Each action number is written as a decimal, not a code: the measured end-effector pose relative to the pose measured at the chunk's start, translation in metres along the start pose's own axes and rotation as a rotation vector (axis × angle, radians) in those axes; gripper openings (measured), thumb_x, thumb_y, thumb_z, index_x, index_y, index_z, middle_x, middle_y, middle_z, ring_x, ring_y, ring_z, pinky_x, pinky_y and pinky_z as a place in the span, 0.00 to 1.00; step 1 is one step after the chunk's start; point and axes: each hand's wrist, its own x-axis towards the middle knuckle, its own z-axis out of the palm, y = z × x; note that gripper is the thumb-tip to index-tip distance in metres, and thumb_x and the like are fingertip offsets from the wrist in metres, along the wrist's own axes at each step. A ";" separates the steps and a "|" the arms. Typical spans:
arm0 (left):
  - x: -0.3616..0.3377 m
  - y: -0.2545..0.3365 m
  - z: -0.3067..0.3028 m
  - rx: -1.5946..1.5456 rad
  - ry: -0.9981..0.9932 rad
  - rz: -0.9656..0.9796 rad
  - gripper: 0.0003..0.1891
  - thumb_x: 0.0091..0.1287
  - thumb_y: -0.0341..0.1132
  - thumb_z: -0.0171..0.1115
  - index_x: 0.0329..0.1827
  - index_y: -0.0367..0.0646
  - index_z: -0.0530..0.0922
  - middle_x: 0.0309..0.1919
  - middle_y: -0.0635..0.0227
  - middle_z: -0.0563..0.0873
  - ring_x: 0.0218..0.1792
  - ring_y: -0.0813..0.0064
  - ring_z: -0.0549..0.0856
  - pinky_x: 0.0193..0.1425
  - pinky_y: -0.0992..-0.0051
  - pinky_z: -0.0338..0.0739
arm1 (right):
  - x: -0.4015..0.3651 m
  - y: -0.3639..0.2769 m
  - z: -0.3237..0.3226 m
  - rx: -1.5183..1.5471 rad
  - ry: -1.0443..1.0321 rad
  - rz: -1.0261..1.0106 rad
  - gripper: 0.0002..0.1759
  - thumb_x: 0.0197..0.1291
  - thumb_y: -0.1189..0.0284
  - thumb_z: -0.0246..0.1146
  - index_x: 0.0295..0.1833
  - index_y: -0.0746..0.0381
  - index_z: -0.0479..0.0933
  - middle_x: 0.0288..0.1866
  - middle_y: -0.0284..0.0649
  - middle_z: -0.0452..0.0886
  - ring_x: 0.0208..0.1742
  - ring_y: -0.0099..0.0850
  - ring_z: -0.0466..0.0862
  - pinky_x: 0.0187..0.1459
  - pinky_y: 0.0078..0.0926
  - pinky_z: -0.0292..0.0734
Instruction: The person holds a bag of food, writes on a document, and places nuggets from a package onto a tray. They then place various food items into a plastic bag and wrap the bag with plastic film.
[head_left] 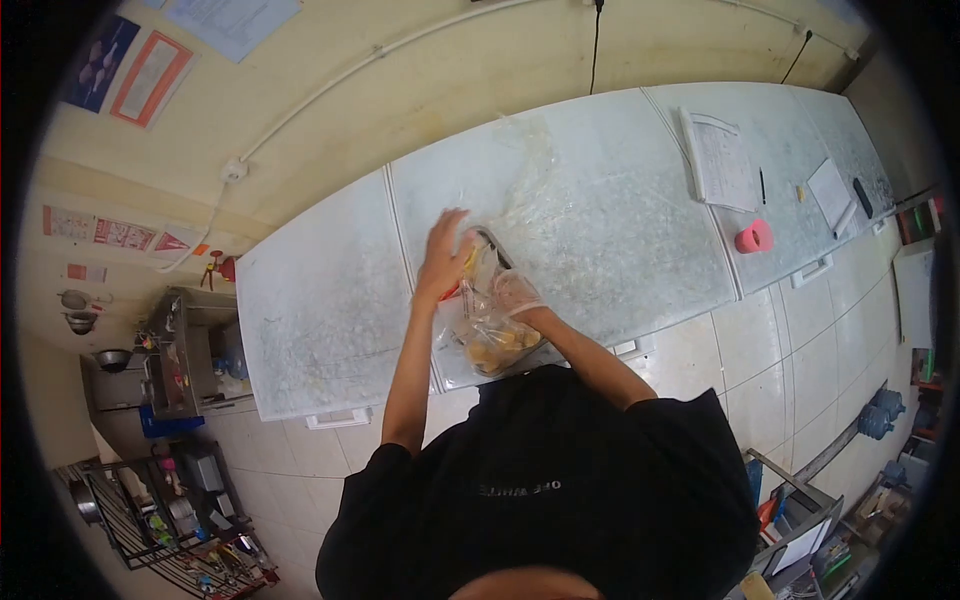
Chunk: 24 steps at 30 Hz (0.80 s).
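Note:
On the freezer-like white counter, close to my body, a metal tray (492, 240) lies at a slant under both hands. Yellowish-brown food pieces (485, 355) fill its near end, with a clear plastic bag (470, 318) bearing red print spread over them. My left hand (440, 258) is at the tray's left side, fingers stretched out and apart, the thumb side near the bag. Clear plastic covers my right hand (515, 293), which rests over the right side of the tray against the bag. Its fingers are blurred by the plastic, so their grip cannot be made out.
The white counter (620, 200) runs along the wall. To the right are a pink roll (753, 236), a clipboard with papers (722, 160), a pen (762, 187) and a notebook (832, 195). A dish rack (170, 510) stands lower left, blue water jugs (880, 412) at right.

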 end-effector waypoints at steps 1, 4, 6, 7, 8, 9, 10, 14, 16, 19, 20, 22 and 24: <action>0.005 0.004 0.009 -0.001 -0.130 0.055 0.17 0.70 0.38 0.49 0.59 0.41 0.72 0.59 0.53 0.74 0.64 0.56 0.69 0.70 0.64 0.58 | 0.006 0.002 -0.001 0.007 0.003 -0.003 0.18 0.64 0.68 0.49 0.52 0.69 0.74 0.51 0.52 0.79 0.50 0.49 0.79 0.53 0.47 0.72; 0.004 -0.005 0.055 0.171 -0.380 0.245 0.13 0.66 0.34 0.48 0.45 0.38 0.79 0.49 0.50 0.81 0.53 0.52 0.78 0.62 0.58 0.66 | 0.011 0.006 -0.005 -0.109 -0.229 -0.079 0.17 0.60 0.70 0.49 0.51 0.63 0.76 0.45 0.53 0.81 0.50 0.48 0.80 0.53 0.39 0.73; 0.004 -0.016 0.083 0.361 -0.695 0.095 0.15 0.66 0.36 0.47 0.45 0.37 0.78 0.49 0.51 0.81 0.53 0.52 0.77 0.60 0.58 0.68 | 0.009 -0.004 -0.018 0.056 -0.096 -0.082 0.14 0.58 0.69 0.53 0.45 0.63 0.78 0.44 0.52 0.81 0.49 0.46 0.80 0.50 0.40 0.74; 0.005 -0.025 0.091 0.549 -0.999 -0.075 0.16 0.67 0.38 0.46 0.46 0.37 0.78 0.50 0.52 0.81 0.53 0.53 0.77 0.58 0.59 0.69 | 0.004 -0.011 -0.026 0.070 -0.079 -0.075 0.14 0.58 0.69 0.53 0.45 0.63 0.78 0.44 0.52 0.81 0.49 0.46 0.80 0.50 0.40 0.74; 0.002 -0.035 0.095 0.565 -1.011 -0.067 0.16 0.67 0.38 0.46 0.46 0.37 0.78 0.50 0.52 0.81 0.53 0.53 0.77 0.58 0.59 0.69 | -0.007 -0.020 -0.040 0.214 0.002 0.123 0.14 0.57 0.69 0.53 0.44 0.62 0.79 0.44 0.52 0.81 0.49 0.47 0.80 0.49 0.40 0.75; -0.002 -0.043 0.100 0.364 -0.910 -0.163 0.16 0.67 0.40 0.47 0.46 0.37 0.77 0.49 0.50 0.81 0.53 0.52 0.77 0.58 0.58 0.69 | -0.016 -0.022 -0.051 0.350 0.081 0.317 0.13 0.57 0.69 0.54 0.44 0.62 0.80 0.44 0.51 0.81 0.49 0.47 0.80 0.48 0.40 0.76; -0.007 -0.051 0.105 0.163 -0.802 -0.255 0.17 0.67 0.41 0.47 0.46 0.37 0.77 0.49 0.48 0.80 0.52 0.52 0.78 0.58 0.56 0.69 | -0.024 -0.017 -0.059 0.249 0.005 0.331 0.13 0.57 0.70 0.55 0.46 0.60 0.79 0.45 0.51 0.81 0.49 0.47 0.80 0.47 0.40 0.76; -0.034 -0.061 0.119 0.450 -0.606 -0.080 0.18 0.66 0.43 0.50 0.48 0.37 0.75 0.48 0.48 0.80 0.55 0.51 0.76 0.56 0.54 0.70 | -0.065 0.034 -0.065 0.404 0.231 0.321 0.17 0.55 0.72 0.57 0.53 0.58 0.76 0.46 0.52 0.80 0.47 0.48 0.81 0.47 0.42 0.76; -0.038 -0.041 0.109 0.472 -0.539 -0.038 0.21 0.65 0.43 0.56 0.55 0.38 0.71 0.53 0.50 0.76 0.59 0.50 0.72 0.61 0.56 0.67 | -0.054 0.076 -0.055 0.394 0.437 0.467 0.29 0.52 0.65 0.64 0.62 0.56 0.70 0.55 0.57 0.75 0.52 0.50 0.78 0.51 0.42 0.74; -0.034 0.016 0.086 0.289 -0.288 0.010 0.23 0.62 0.41 0.61 0.57 0.38 0.70 0.60 0.50 0.71 0.63 0.51 0.68 0.67 0.58 0.62 | -0.009 0.099 -0.092 0.154 0.548 0.556 0.47 0.43 0.57 0.71 0.70 0.52 0.60 0.64 0.60 0.66 0.60 0.52 0.72 0.58 0.43 0.71; -0.031 0.031 0.080 0.281 -0.216 0.090 0.24 0.62 0.41 0.62 0.58 0.38 0.70 0.61 0.51 0.69 0.65 0.52 0.66 0.68 0.57 0.60 | 0.007 0.098 -0.109 -0.065 0.518 0.594 0.56 0.37 0.53 0.74 0.73 0.50 0.55 0.68 0.61 0.61 0.64 0.53 0.69 0.61 0.44 0.69; -0.029 0.066 0.063 0.227 -0.125 0.164 0.24 0.61 0.38 0.63 0.59 0.39 0.70 0.64 0.51 0.67 0.68 0.52 0.63 0.69 0.58 0.59 | 0.037 0.087 -0.134 -0.055 0.363 0.567 0.60 0.34 0.52 0.75 0.74 0.50 0.53 0.69 0.60 0.59 0.65 0.53 0.67 0.62 0.44 0.68; -0.031 0.089 0.046 0.203 -0.109 0.178 0.23 0.61 0.35 0.63 0.59 0.40 0.70 0.64 0.51 0.67 0.69 0.53 0.62 0.70 0.59 0.58 | 0.075 0.086 -0.134 -0.046 0.206 0.528 0.63 0.30 0.51 0.77 0.75 0.50 0.51 0.70 0.60 0.57 0.67 0.53 0.64 0.63 0.45 0.67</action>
